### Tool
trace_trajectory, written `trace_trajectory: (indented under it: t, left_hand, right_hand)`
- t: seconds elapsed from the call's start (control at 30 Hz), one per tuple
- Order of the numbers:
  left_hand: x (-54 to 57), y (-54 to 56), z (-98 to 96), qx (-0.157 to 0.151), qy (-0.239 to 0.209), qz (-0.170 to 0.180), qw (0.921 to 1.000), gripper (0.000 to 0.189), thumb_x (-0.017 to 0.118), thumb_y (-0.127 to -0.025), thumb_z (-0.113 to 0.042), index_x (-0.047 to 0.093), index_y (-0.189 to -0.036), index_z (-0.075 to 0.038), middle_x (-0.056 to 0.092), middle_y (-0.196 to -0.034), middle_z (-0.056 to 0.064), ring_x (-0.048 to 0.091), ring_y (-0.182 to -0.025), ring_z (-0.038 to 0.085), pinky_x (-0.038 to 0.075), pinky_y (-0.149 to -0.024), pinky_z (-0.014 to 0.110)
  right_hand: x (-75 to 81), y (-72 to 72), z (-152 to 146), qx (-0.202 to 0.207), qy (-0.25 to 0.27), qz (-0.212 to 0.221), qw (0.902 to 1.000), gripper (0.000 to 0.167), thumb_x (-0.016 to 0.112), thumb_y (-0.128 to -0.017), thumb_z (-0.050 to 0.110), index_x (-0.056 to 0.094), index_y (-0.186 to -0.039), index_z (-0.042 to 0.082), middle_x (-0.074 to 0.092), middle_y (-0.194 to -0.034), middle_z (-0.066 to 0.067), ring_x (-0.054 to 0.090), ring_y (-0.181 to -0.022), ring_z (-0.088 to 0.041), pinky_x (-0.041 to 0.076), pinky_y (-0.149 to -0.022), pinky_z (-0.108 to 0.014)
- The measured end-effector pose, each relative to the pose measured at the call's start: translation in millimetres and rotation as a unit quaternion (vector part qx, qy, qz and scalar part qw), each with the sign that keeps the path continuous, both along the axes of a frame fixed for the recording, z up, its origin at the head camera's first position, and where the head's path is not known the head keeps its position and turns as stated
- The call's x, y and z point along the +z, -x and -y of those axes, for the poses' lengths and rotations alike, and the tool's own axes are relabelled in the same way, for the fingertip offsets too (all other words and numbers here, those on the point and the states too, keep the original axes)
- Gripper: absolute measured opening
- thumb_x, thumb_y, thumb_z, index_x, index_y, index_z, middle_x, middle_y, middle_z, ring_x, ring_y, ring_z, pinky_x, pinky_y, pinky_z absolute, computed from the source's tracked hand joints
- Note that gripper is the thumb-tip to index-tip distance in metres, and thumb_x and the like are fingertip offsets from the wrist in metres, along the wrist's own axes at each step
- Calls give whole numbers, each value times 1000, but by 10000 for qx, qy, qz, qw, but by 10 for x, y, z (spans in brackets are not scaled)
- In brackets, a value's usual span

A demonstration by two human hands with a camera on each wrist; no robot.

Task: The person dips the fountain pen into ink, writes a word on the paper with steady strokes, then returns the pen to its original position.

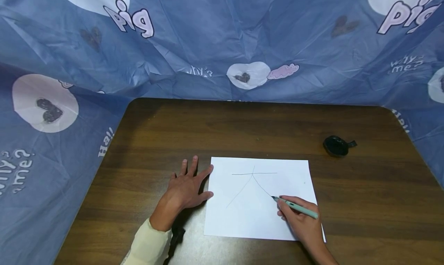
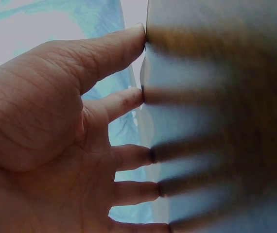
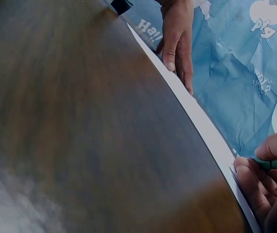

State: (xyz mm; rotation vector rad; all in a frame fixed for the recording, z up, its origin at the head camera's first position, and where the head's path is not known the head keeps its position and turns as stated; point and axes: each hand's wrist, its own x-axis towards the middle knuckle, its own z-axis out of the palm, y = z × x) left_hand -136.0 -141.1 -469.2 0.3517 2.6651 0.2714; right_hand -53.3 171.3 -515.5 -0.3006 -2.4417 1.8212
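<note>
A white sheet of paper (image 1: 239, 220) lies on the table, with a thin horizontal line crossed by a short upright stroke and two slanting lines running down from the crossing. My right hand (image 1: 305, 220) pinches a pale green pen (image 1: 301, 208), its dark tip at the lower end of the right slanting line. Beside the paper's left edge, my left hand (image 1: 187, 190) rests with fingers spread, thumb and index fingertip at that edge. The left wrist view shows its fingertips (image 2: 137, 92) touching the tabletop. The right wrist view shows the pen (image 3: 265, 163) partly hidden by fingers.
The brown wooden table (image 1: 173, 130) has rounded far corners. A small black pan-shaped dish (image 1: 336, 146) with a short handle stands beyond the paper's upper right corner. Blue printed cloth (image 1: 208, 34) hangs behind the table and at both sides. A dark object (image 1: 177, 235) is at the left wrist.
</note>
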Motion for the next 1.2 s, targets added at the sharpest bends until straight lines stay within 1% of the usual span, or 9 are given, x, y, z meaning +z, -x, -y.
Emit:
trace_trajectory:
  t: [0.13,0.3,0.47,0.73,0.87,1.2]
  left_hand:
    - [11,7,-7,-26,71,-27,10000,77,63,-93,-52,29,-158,-30,7,-165,19,8,-149,47,23,-106,73]
    - [29,-5,-12,-29,90,-33,9999,76,64,-93,-51,30,-158,-30,8,-165,19,9,-149,47,23,-106,73]
    - [19,-6,-11,-15,68,-48,10000,76,64,-93,-51,30,-158,-30,8,-165,19,9,-149,47,23,-106,73]
    - [5,-5,-7,-23,66,-77,9999,76,64,-93,-52,31,-158,-30,9,-165,19,10,-148,47,24,-105,73]
    - [-8,-2,-6,-26,73,-81,9999,76,64,-93,-52,31,-158,-30,8,-165,19,10,-148,48,25,-105,73]
    - [-1,2,-4,-58,80,-70,9999,76,63,-93,-53,30,-158,-31,8,-165,19,10,-148,47,25,-105,72]
  right_hand:
    - [8,1,0,-6,24,31,10000,14,74,-89,2,75,-102,-4,74,-80,-13,70,-61,-16,56,-56,-26]
    - [9,5,8,-68,-50,179,9998,13,74,-89,3,76,-100,-2,74,-79,-11,71,-61,-18,57,-56,-27]
    - [22,7,17,-136,-73,307,9994,13,74,-89,3,76,-101,-1,74,-80,-11,71,-62,-18,57,-57,-26]
    - [28,11,13,-130,8,326,9994,13,73,-88,0,76,-100,-2,74,-78,-12,71,-62,-18,57,-56,-28]
    - [20,13,13,-115,-14,332,9994,14,74,-88,1,75,-101,-2,74,-79,-12,71,-62,-18,57,-57,-28]
    - [24,-14,-20,-82,-72,317,9994,14,75,-88,3,75,-101,-2,74,-82,-12,71,-62,-19,57,-57,-28]
